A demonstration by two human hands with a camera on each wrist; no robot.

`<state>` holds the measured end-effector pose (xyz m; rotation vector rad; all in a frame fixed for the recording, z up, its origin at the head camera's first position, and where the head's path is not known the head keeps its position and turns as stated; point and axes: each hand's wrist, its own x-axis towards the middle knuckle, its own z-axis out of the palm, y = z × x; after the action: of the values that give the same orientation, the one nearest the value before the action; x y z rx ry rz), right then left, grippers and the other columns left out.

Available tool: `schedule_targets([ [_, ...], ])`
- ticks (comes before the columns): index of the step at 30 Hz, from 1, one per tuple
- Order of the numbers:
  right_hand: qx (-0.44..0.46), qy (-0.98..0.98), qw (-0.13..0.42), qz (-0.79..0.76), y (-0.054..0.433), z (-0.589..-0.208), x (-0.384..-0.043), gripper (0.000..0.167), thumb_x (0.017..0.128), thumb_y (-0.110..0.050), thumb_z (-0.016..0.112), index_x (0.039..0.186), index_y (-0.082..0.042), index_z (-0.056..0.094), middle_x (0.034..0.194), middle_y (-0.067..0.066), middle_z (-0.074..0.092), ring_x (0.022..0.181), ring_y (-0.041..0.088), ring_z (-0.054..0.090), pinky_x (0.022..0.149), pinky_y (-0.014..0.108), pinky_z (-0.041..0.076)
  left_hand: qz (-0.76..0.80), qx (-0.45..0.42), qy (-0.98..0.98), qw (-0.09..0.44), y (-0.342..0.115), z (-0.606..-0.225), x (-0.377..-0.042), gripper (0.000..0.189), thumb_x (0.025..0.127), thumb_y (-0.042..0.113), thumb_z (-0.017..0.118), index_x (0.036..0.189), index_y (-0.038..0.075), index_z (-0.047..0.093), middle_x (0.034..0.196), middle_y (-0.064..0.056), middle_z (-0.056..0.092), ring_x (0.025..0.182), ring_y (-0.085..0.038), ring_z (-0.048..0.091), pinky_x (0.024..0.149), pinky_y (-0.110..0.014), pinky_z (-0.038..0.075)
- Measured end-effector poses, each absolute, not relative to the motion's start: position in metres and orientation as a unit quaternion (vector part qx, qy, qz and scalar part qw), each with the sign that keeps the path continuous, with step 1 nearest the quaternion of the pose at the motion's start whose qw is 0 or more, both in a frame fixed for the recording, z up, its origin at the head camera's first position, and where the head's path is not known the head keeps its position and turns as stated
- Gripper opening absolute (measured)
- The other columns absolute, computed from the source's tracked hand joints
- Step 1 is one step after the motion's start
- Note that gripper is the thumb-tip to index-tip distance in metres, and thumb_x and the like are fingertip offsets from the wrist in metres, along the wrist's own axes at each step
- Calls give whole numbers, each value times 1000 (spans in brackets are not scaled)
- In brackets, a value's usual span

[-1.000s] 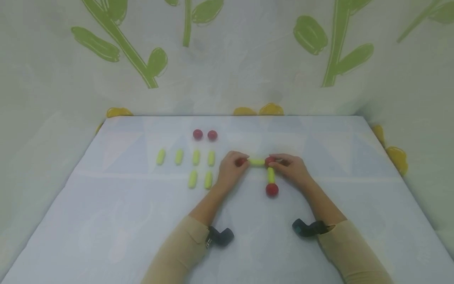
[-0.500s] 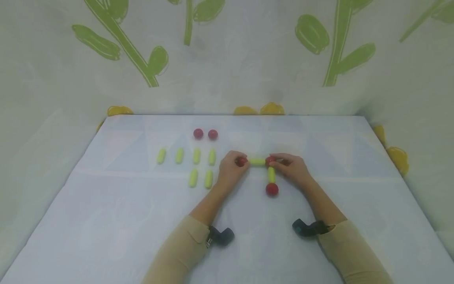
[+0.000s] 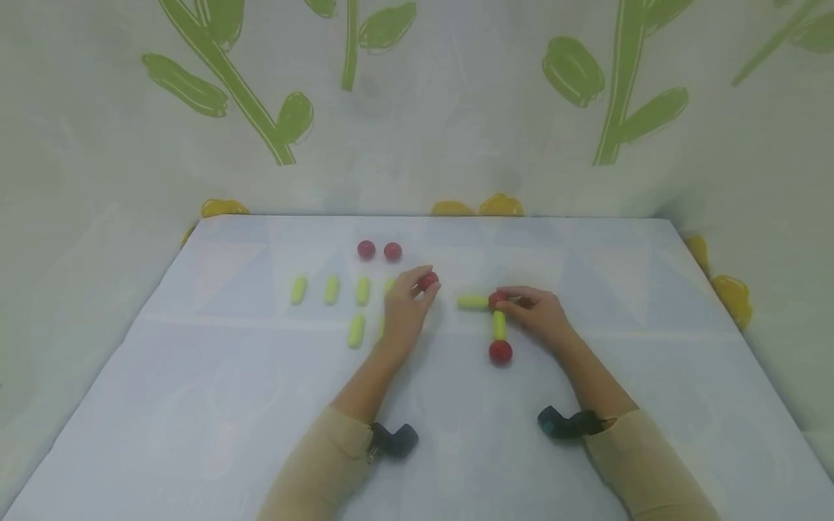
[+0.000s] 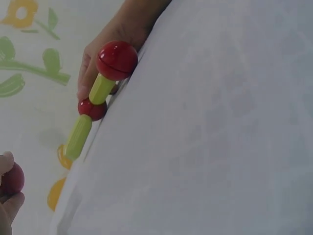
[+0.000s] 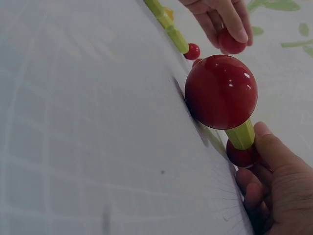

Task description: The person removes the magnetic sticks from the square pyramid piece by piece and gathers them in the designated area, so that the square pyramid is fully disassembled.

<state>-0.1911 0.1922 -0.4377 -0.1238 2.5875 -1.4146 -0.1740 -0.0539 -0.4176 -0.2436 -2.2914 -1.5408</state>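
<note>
Between thumb and fingers my left hand [image 3: 405, 307] pinches a red ball [image 3: 428, 281], held apart from the joined pieces. With its fingertips my right hand [image 3: 536, 310] grips the red corner ball [image 3: 498, 300] of an L-shaped assembly. One yellow-green rod [image 3: 473, 302] points left from that ball, its far end free. Another yellow-green rod [image 3: 499, 325] runs toward the person and ends in a larger-looking red ball [image 3: 500, 352]. In the left wrist view, the free rod [image 4: 78, 137] and the end ball [image 4: 117, 60] show clearly.
Two loose red balls [image 3: 366, 250] lie at the back of the white table [image 3: 215, 405]. Several loose yellow-green rods [image 3: 331, 289] lie in two rows left of my left hand, which partly covers some. A patterned wall [image 3: 443, 130] stands behind the table.
My left hand has drawn back to the left with its red ball, leaving the rod's end it was beside. The right hand and the L-shaped assembly have stayed put.
</note>
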Motion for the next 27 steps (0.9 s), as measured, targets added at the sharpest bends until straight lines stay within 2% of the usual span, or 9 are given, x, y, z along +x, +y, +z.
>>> schedule_targets([
  [3, -39, 870, 99, -482, 192, -437, -190, 57, 78, -55, 69, 122, -18, 63, 123, 5, 62, 104, 24, 56, 76, 29, 50, -547, -62, -818, 165, -63, -416, -174, 39, 84, 12, 70, 121, 3, 61, 115, -9, 63, 109, -19, 60, 92, -23, 48],
  [6, -35, 869, 101, -483, 193, -438, -190, 58, 78, -56, 68, 123, -19, 63, 124, 4, 61, 105, 23, 56, 76, 29, 49, -542, -46, -824, 159, -73, -412, -174, 44, 82, 17, 73, 123, 5, 60, 116, -8, 63, 108, -20, 62, 90, -27, 50],
  [11, -34, 867, 100, -487, 192, -440, -189, 59, 78, -56, 68, 123, -18, 63, 126, 4, 60, 113, 24, 54, 82, 31, 49, -507, -13, -845, 172, -94, -408, -173, 44, 80, 25, 75, 119, 7, 62, 111, -6, 67, 98, -21, 66, 79, -30, 55],
  [15, -34, 866, 102, -488, 191, -440, -189, 59, 78, -56, 68, 122, -17, 63, 127, 4, 60, 119, 23, 51, 87, 33, 47, -488, 12, -856, 172, -113, -403, -174, 45, 80, 27, 75, 119, 8, 62, 108, -5, 67, 97, -20, 61, 72, -29, 51],
  [22, -41, 867, 94, -488, 193, -439, -190, 57, 79, -54, 68, 123, -17, 63, 127, 5, 60, 115, 25, 55, 82, 31, 49, -504, 31, -852, 138, -151, -404, -179, 49, 82, 28, 74, 125, 10, 59, 116, -4, 65, 95, -20, 61, 82, -31, 52],
  [27, -41, 868, 94, -486, 193, -438, -191, 56, 80, -53, 68, 122, -16, 63, 128, 5, 60, 116, 25, 54, 87, 35, 49, -507, 57, -853, 114, -175, -406, -186, 51, 83, 31, 72, 127, 11, 57, 118, -3, 63, 105, -19, 61, 93, -34, 50],
])
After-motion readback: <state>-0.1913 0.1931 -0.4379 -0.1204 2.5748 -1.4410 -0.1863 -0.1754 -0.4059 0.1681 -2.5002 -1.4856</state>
